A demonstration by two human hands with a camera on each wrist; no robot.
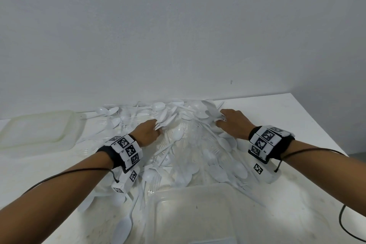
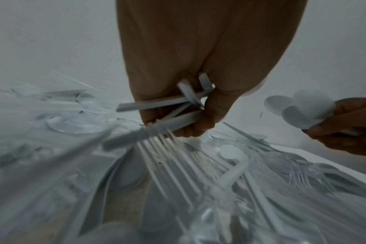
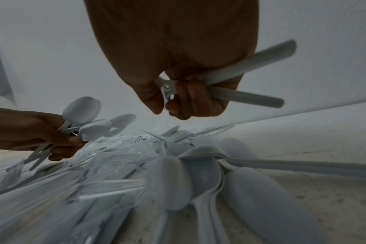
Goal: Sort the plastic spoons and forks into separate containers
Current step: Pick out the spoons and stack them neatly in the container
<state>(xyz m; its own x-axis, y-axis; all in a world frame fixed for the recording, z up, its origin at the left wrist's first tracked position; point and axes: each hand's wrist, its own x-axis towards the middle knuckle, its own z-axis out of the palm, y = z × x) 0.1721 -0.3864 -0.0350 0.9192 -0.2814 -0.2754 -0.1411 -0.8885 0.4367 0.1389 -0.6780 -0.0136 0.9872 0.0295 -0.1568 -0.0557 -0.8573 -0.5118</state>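
The left hand [image 2: 190, 92] curls its fingers round a crossed bunch of white plastic spoons [image 3: 88, 120], handles jammed against the palm and bowls fanning out past the knuckles; the right hand [image 3: 178, 79] is likewise clenched, gripping a second bunch of spoon handles [image 3: 249, 66] that jut out to its right, while its spoon bowls [image 2: 301, 110] show as a cluster in the left wrist view (three pale rounds, overlapping); both hands reach forward with wrists low, backs upward, each wearing a black band with printed markers, and hover just above the heap of mixed spoons and forks [image 1: 186, 150] that spreads across the white table [image 1: 297, 194] up to the wall [image 1: 178, 35]; a clear container [image 1: 190, 214] sits at the near edge of the heap, between the forearms, and nothing can be made out inside it; a second, cloudy container [image 1: 39, 130] lies well to the left, apparently upside down, its contents impossible to tell; forks with clear tines lie among the white spoons below both wrists.
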